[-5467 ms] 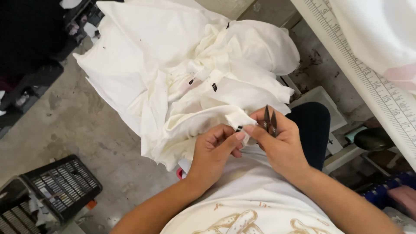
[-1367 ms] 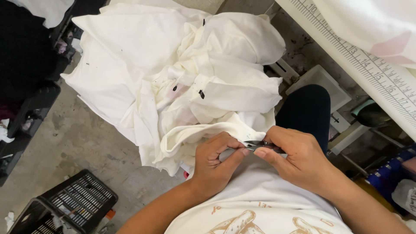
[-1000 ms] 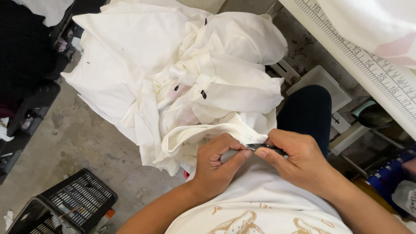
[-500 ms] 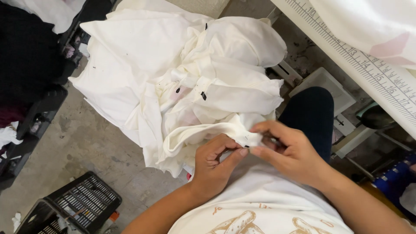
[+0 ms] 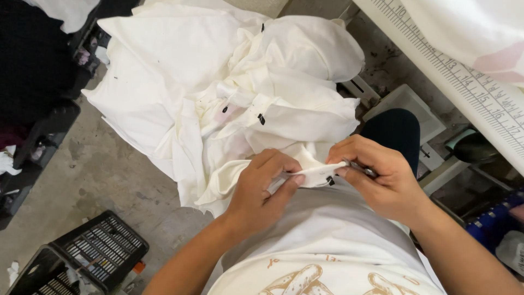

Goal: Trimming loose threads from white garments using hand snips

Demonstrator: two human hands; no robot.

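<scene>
A heap of white garments [image 5: 229, 93] lies over my lap and down to the floor. My left hand [image 5: 262, 188] pinches a folded white edge of one garment [image 5: 311, 176] with a small black tag on it. My right hand [image 5: 376, 177] grips the same edge from the right and also holds small metal thread snips [image 5: 361, 169], mostly hidden in the fingers. Both hands sit just above my white printed shirt.
A black plastic crate [image 5: 82, 257] stands on the concrete floor [image 5: 82, 175] at lower left. A table edge with a printed ruler [image 5: 464, 82] runs along the upper right, white cloth on it. Dark bins stand at far left.
The snips, earlier pointed at the cloth edge, are now tucked into my right palm. Both hands have shifted slightly and now stretch the tagged edge between them.
</scene>
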